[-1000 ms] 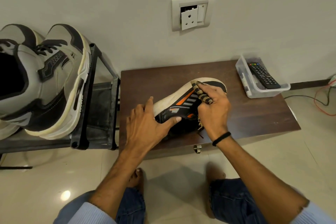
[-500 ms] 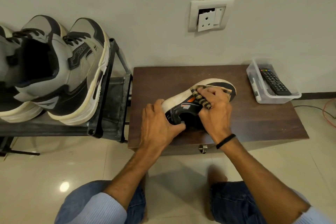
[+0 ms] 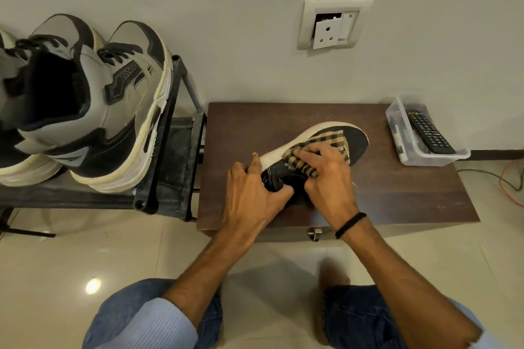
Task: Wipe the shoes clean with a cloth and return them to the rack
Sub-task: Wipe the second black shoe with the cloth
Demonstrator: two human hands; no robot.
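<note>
I see the black sneaker with the cream sole [image 3: 312,147] lying tipped on its side on the dark brown wooden low table [image 3: 397,195], heel toward me, and my left hand [image 3: 252,195] is clamped round that heel with thumb and fingers closed on it. My right hand [image 3: 329,176] presses the yellow-and-black checked cloth [image 3: 326,140] flat against the shoe's upper, fingers curled over the fabric. The grey-and-black high-top sneakers [image 3: 113,110] sit on the dark metal shoe rack [image 3: 167,156] to the left, just beside the table.
</note>
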